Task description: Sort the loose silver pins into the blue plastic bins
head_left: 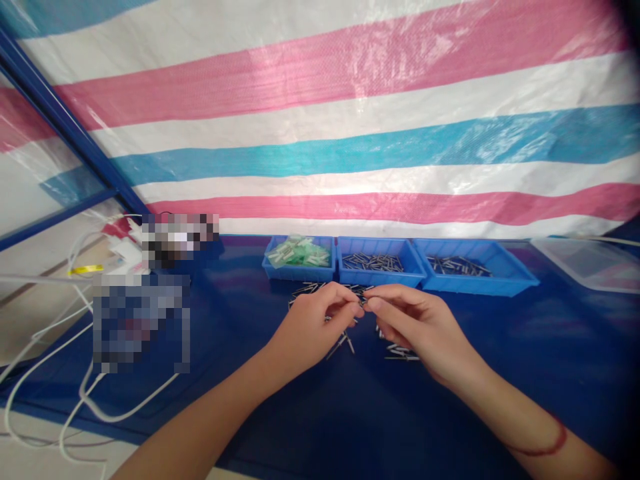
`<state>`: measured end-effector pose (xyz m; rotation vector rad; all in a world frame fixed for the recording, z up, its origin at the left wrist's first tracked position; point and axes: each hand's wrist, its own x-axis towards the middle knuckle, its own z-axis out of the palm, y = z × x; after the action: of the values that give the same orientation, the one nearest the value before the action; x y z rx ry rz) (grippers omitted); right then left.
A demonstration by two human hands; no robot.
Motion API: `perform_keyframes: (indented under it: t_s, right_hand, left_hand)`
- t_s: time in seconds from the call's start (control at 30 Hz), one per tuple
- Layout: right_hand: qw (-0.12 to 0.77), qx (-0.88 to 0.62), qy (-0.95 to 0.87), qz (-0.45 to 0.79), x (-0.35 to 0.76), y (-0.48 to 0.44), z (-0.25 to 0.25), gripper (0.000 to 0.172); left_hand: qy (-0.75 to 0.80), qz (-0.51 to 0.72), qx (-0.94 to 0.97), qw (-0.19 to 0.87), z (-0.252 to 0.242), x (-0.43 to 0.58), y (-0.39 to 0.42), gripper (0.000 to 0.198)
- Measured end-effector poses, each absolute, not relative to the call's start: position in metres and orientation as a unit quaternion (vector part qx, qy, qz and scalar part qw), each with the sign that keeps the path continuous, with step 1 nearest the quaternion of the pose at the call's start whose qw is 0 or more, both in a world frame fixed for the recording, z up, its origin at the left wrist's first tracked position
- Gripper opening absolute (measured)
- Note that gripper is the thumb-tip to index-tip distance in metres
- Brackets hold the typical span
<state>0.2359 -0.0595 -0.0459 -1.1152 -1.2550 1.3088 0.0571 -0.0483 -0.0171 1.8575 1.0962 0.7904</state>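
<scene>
Left hand (313,320) and right hand (420,327) meet fingertip to fingertip, both pinched onto small metal pins (344,341) just above the tabletop (500,373) (light, stiff, likely slippery; best pinched mid-shaft).

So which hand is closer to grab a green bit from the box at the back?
Probably the left hand. It sits in front of the tray of green pieces, while the right hand lies further over, in front of the middle tray of pins. Both grips are pinched shut, fingertips meeting.
</scene>
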Motion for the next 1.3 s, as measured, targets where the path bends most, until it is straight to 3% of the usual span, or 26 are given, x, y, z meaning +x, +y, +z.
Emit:
perform_keyframes:
  t_s: [0.17, 0.47, 0.7, 1.0, 1.13, 1.2, 1.3]
  right_hand:
    - [0.485, -0.458, -0.574, 0.475, 0.237, -0.061, -0.039, 0.021]
    - [0.507, -0.47, -0.535, 0.485, 0.232, -0.061, -0.043, 0.021]
    - [0.504, -0.461, -0.604, 0.41, 0.232, -0.064, -0.038, 0.013]
    - [0.468, -0.481, -0.6, 0.436, 0.236, -0.06, -0.04, 0.015]
    - [0.422, -0.466, -0.566, 0.532, 0.232, -0.06, -0.042, 0.019]
    - [0.451, -0.463, -0.489, 0.586, 0.233, -0.057, -0.042, 0.021]
    - [0.568, -0.452, -0.346, 0.595, 0.248, -0.046, -0.04, 0.024]
  left_hand:
    - [0.422, 0.298, 0.744, 0.423, -0.016, 0.056, -0.049, 0.025]
    - [0.417, 0.307, 0.741, 0.428, -0.019, 0.06, -0.049, 0.019]
    - [0.403, 0.294, 0.772, 0.394, -0.02, 0.061, -0.051, 0.023]
    - [0.452, 0.33, 0.75, 0.353, -0.019, 0.057, -0.046, 0.022]
    - [0.451, 0.316, 0.761, 0.344, -0.016, 0.055, -0.046, 0.026]
    - [0.444, 0.285, 0.786, 0.323, -0.015, 0.052, -0.045, 0.034]
    - [0.424, 0.225, 0.847, 0.227, -0.016, 0.048, -0.043, 0.039]
